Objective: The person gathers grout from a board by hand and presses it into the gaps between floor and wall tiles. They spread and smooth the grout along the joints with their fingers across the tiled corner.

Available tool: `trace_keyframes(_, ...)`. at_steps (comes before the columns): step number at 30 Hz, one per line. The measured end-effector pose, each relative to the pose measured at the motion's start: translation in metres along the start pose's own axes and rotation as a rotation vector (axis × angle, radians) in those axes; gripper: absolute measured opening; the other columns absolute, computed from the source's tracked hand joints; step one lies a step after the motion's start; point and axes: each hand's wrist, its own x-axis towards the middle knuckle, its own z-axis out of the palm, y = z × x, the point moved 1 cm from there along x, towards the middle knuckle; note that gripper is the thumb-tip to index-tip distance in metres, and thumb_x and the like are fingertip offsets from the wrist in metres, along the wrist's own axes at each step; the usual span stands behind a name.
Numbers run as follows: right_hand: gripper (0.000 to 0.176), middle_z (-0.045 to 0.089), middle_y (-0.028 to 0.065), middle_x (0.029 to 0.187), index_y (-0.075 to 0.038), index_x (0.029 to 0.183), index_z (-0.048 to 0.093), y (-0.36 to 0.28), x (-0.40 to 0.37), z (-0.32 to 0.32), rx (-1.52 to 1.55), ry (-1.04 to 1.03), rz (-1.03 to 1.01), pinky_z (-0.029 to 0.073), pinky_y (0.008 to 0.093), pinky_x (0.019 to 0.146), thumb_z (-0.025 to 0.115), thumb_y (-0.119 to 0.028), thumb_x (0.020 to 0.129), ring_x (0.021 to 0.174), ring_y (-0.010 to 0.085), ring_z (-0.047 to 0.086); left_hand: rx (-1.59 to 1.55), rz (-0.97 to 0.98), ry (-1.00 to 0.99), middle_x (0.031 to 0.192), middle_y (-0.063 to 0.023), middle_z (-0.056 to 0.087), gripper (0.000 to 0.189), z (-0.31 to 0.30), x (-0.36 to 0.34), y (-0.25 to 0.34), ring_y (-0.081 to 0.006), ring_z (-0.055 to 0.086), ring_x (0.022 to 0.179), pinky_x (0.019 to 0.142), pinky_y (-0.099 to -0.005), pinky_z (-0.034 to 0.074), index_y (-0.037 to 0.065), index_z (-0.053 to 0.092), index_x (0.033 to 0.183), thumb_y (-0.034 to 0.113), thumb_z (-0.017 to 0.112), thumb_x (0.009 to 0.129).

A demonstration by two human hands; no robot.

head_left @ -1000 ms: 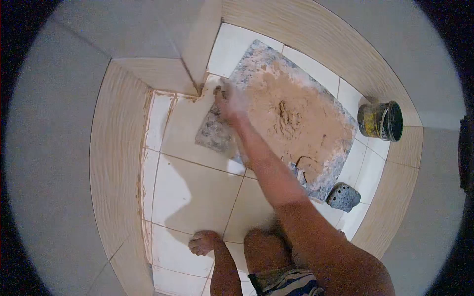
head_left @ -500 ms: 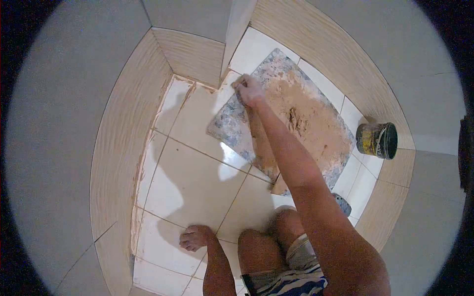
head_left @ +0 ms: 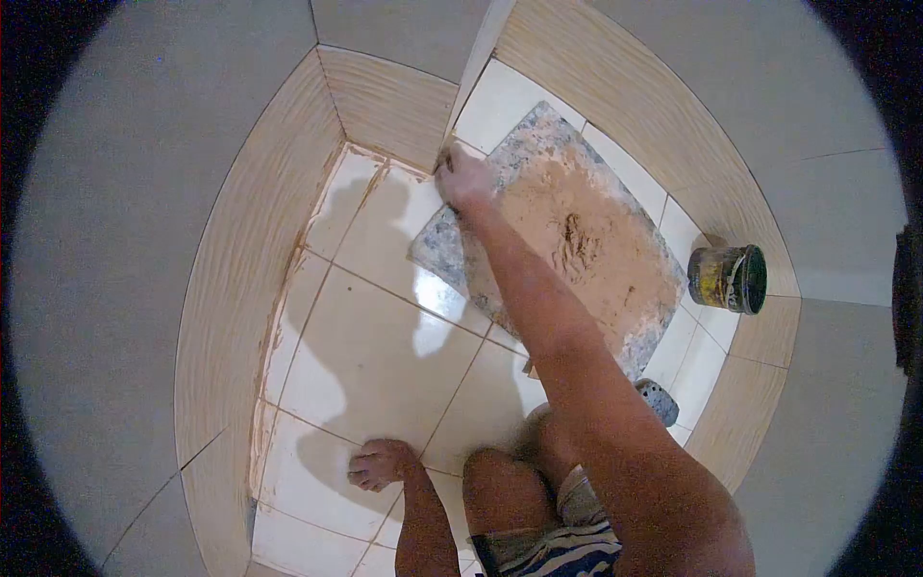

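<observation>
My right hand (head_left: 463,179) is closed at the wall corner, next to the upper left edge of a mottled grey board (head_left: 442,252). What its fingers hold is too small to make out. Reddish-brown powder or paste (head_left: 615,260) covers much of the board. My left hand (head_left: 379,464) is closed and rests its knuckles on the white tiled floor (head_left: 385,356), with nothing visible in it. Brown grout (head_left: 361,207) marks the tile joints and the foot of the wall near the corner.
A dark bucket with a yellow label (head_left: 728,279) lies or leans at the right, by the wood-patterned skirting (head_left: 760,327). A grey pad with holes (head_left: 658,402) is beside my right arm. My knees (head_left: 510,490) are at the bottom.
My right hand has moved left, from the board's edge to the wall corner. My left hand stays in place. The view has shifted slightly.
</observation>
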Motion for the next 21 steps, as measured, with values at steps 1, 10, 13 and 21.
trace_keyframes(1,0.035,0.065,0.0168,0.089,-0.014,0.111,0.054,0.001,-0.005,0.003,-0.006,0.005,0.003,0.048,0.0462,0.076,0.054,-0.033,0.082,0.087,0.0364,0.062,-0.042,-0.009,-0.004,0.120,-0.0183,0.041,0.033,0.001,0.000,-0.002,-0.0341,0.045,0.099,0.075,-0.0477,0.041,0.007,0.045,0.107,0.033,0.045,0.088)
trace_keyframes(10,0.035,0.064,0.0158,0.079,-0.003,0.088,0.061,0.025,-0.038,-0.016,0.347,-0.024,-0.137,0.048,0.0380,0.070,0.059,-0.037,0.081,0.076,0.0255,0.062,-0.061,-0.035,-0.075,0.117,-0.0193,0.044,0.033,0.006,0.004,-0.001,-0.0364,0.043,0.110,0.083,-0.0514,0.039,0.005,0.047,0.106,0.032,0.045,0.088)
trace_keyframes(13,0.029,0.062,0.0186,0.086,-0.004,0.094,0.063,0.053,0.001,-0.018,0.436,-0.029,0.228,0.048,0.0378,0.072,0.063,-0.027,0.077,0.082,0.0273,0.062,-0.086,0.003,-0.026,0.119,-0.0201,0.043,0.035,0.007,0.001,-0.006,-0.0365,0.043,0.110,0.083,-0.0519,0.038,0.004,0.046,0.110,0.032,0.045,0.088)
trace_keyframes(21,0.036,0.061,0.0200,0.094,-0.013,0.118,0.053,0.015,-0.009,-0.018,0.129,0.089,0.167,0.047,0.0469,0.080,0.053,-0.026,0.084,0.093,0.0365,0.059,0.043,0.140,0.220,0.120,-0.0188,0.042,0.040,0.013,-0.005,-0.005,-0.0373,0.042,0.110,0.082,-0.0521,0.038,0.003,0.043,0.115,0.034,0.044,0.089)
